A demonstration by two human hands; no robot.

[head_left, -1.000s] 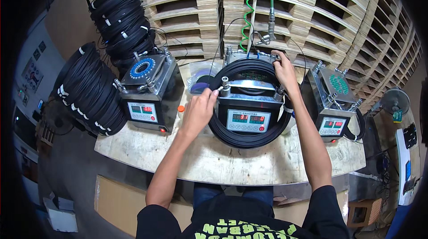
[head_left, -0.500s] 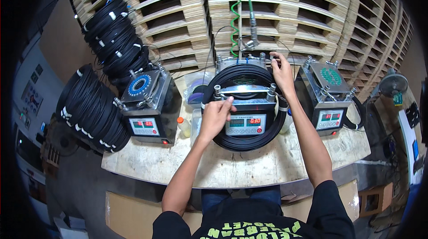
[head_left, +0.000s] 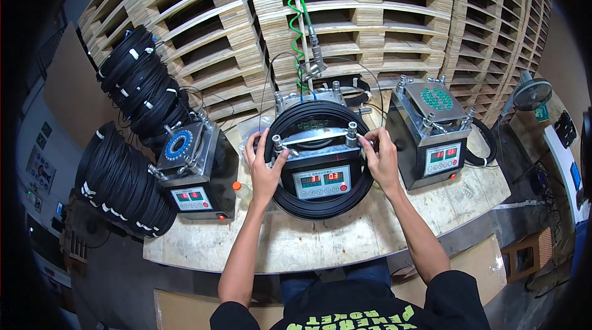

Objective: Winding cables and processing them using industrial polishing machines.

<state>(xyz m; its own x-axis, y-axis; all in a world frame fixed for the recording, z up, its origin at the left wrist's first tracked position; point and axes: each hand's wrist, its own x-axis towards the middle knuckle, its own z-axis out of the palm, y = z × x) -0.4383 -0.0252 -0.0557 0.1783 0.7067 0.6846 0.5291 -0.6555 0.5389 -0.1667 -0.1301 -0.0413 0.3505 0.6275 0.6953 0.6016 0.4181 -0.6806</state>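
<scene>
A black cable coil hangs around the middle polishing-type machine, whose lit display panel shows through the ring. My left hand is at the machine's front left clamp post, thumb touching its small lever and fingers apart beside the coil. At the front right clamp post, my right hand pinches the short clamp lever between thumb and fingers. A metal plate edge spans the two posts. Cable ends loop up behind the machine.
Similar machines stand left and right on the wooden table. Stacked black coils rise at the left. An orange-capped bottle stands near my left hand. Behind are wooden pallets, a green air hose and a fan.
My right hand has come forward from the rear right post to the front right one. My left hand has shifted left to the front left post. The view has tilted.
</scene>
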